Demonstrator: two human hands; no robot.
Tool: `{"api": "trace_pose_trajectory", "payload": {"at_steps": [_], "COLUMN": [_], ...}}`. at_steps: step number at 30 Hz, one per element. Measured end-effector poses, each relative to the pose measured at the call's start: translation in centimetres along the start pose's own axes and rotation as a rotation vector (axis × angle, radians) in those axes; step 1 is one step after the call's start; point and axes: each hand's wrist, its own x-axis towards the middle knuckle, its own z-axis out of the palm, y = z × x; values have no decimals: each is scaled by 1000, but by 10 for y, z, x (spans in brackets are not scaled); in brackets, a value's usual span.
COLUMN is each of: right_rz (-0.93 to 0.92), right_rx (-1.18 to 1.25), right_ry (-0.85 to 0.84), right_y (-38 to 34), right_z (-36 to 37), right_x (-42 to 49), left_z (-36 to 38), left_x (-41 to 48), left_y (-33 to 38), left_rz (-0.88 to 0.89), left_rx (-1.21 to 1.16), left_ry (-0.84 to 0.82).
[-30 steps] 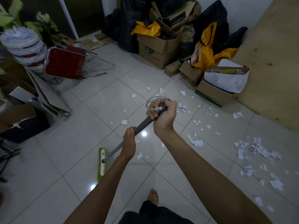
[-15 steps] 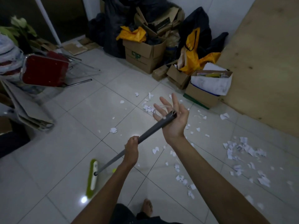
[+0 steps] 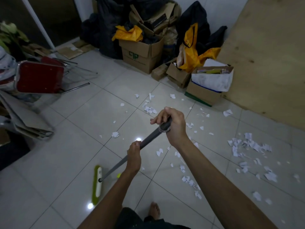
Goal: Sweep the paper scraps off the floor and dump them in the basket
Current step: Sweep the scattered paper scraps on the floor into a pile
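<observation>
I hold a broom by its grey handle (image 3: pixel 148 139). My right hand (image 3: pixel 173 124) is wrapped around the top end, and my left hand (image 3: pixel 134 154) grips the shaft lower down. The green and white broom head (image 3: pixel 97 183) rests on the tiles at the lower left, apart from the scraps. White paper scraps (image 3: pixel 247 146) lie scattered over the floor, densest at the right, with a smaller cluster (image 3: pixel 150 109) beyond my hands. No basket is in view.
Cardboard boxes (image 3: pixel 142 53) and yellow and black bags (image 3: pixel 191 52) pile against the far wall. A box with a white bag (image 3: pixel 209 86) stands by a plywood sheet (image 3: pixel 267 60) on the right. A red folding chair (image 3: pixel 39 76) lies at left. My bare foot (image 3: pixel 155 210) is below.
My right hand, spread open on the handle's end half a second ago, has closed around it again. The view has shifted, and the broom head sits slightly nearer my feet.
</observation>
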Motion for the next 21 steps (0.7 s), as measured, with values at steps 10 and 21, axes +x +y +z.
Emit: {"api": "trace_pose_trajectory", "payload": {"at_steps": [10, 21], "right_rz": [62, 23], "right_rx": [138, 98], "right_ry": [59, 155], "right_y": [10, 1], "right_z": [11, -14], "right_x": [-3, -7], "left_z": [-5, 21], "left_x": [1, 0], "left_y": [-3, -3], "left_rz": [6, -16], "left_rx": [-7, -36], "left_ry": [0, -9]}}
